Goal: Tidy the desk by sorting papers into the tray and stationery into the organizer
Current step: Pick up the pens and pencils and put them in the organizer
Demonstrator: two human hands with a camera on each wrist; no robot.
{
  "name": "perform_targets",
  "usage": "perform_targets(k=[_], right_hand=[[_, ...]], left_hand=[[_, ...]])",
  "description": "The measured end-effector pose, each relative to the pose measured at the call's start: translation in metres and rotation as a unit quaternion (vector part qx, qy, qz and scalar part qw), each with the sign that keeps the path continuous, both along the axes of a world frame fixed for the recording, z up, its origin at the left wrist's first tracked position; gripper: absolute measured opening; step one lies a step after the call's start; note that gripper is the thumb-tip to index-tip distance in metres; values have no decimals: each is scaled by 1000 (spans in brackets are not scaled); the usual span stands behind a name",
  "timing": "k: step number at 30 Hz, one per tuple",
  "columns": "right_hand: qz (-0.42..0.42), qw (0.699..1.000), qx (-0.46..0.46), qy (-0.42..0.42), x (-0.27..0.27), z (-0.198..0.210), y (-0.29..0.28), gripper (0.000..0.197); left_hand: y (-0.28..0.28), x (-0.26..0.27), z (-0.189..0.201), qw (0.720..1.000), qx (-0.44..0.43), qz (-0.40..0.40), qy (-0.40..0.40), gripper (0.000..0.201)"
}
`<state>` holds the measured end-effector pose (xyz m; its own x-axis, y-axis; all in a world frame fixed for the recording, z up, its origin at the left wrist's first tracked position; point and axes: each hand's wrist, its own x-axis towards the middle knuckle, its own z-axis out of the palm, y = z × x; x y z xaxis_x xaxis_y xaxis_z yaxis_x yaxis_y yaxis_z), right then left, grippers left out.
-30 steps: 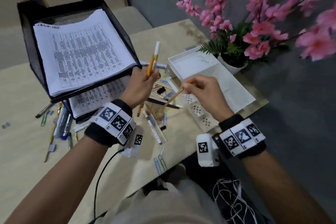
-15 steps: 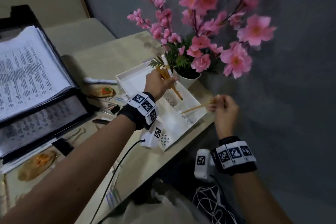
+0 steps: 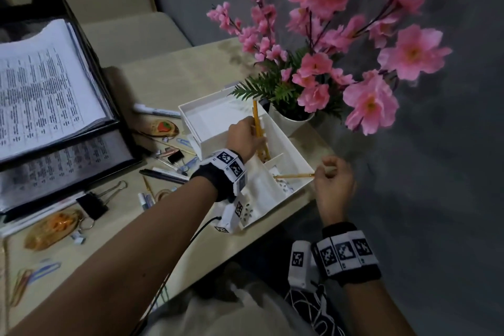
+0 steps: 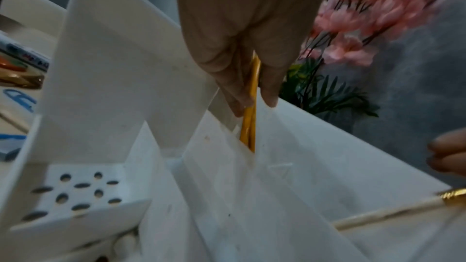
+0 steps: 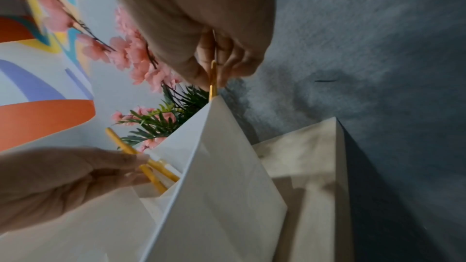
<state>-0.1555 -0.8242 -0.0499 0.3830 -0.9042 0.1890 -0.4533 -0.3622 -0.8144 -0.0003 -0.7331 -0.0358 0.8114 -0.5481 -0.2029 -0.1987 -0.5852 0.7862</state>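
A white desk organizer (image 3: 289, 144) stands at the desk's right edge, in front of a flower pot. My left hand (image 3: 245, 136) grips two yellow pencils (image 3: 257, 128) and holds them tilted in one of its narrow compartments; the left wrist view shows the yellow pencils (image 4: 249, 111) pinched between thumb and fingers (image 4: 269, 89). My right hand (image 3: 331, 180) pinches the end of a thin wooden pencil (image 3: 293, 176) that lies across the organizer's near rim. The right wrist view shows my right hand (image 5: 214, 63) over the organizer's white wall (image 5: 221, 156). The black paper tray (image 3: 90, 63) holds printed sheets at left.
Loose pens (image 3: 163, 174), a marker (image 3: 156, 110), binder clips (image 3: 92, 203), paper clips (image 3: 41, 271) and two amber keychains (image 3: 51, 229) lie scattered on the desk between tray and organizer. Pink artificial flowers in a white pot (image 3: 291, 118) overhang the organizer. The desk edge runs just right of the organizer.
Both hands moved right from the clutter to the organizer. The left hand lowered its pencils into a compartment; the right hand brought its pencil over the organizer's near rim.
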Motion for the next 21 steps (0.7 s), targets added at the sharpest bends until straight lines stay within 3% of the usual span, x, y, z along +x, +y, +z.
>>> perform_targets(k=[3, 7, 10, 12, 15, 18, 21], right_hand=[[8, 996, -86, 34, 3, 6, 7, 23], [65, 987, -142, 26, 25, 21, 29, 19], [179, 978, -103, -13, 51, 28, 60, 15], [263, 962, -70, -10, 69, 26, 84, 12], [398, 913, -14, 87, 96, 7, 120, 15], [484, 835, -24, 262, 116, -19, 147, 29], [509, 758, -138, 382, 126, -32, 159, 32]], left_hand=[[11, 3, 4, 998, -56, 35, 1, 38], [44, 9, 14, 993, -107, 50, -23, 51], [87, 18, 8, 986, -129, 97, -30, 51], [122, 25, -5, 982, -117, 146, -5, 38], [170, 30, -28, 971, -100, 211, 47, 6], [205, 28, -41, 957, -93, 261, 89, 33], [228, 21, -39, 951, -87, 269, 125, 30]])
